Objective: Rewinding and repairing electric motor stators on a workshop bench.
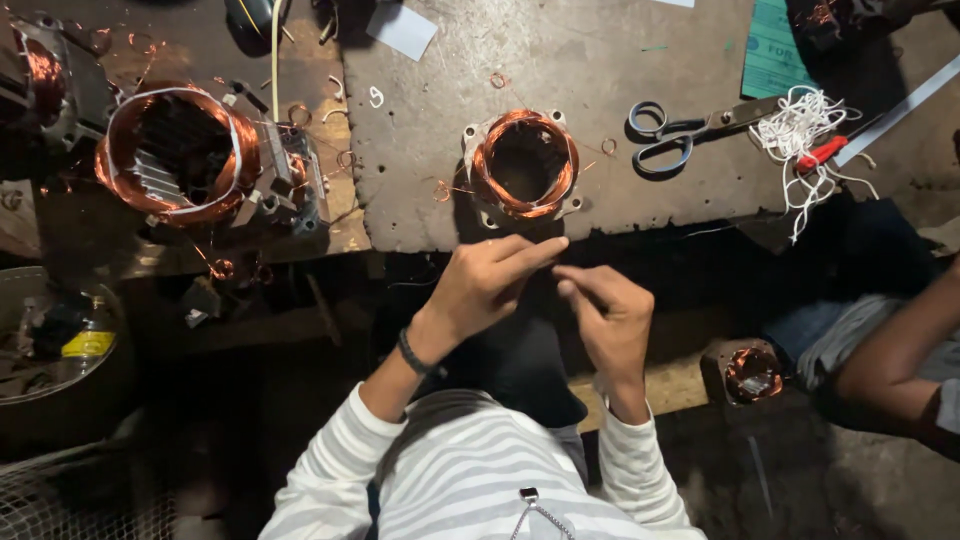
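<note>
Now | left hand, right hand: fingertips pinched together | small copper-wound stator just beyond, untouched

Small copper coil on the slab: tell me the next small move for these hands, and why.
Probably bring both hands forward to the small copper coil. The left hand and right hand meet fingertip to fingertip just short of it, pinching something too thin to see, perhaps a wire. The coil sits directly ahead on the slab.
</note>
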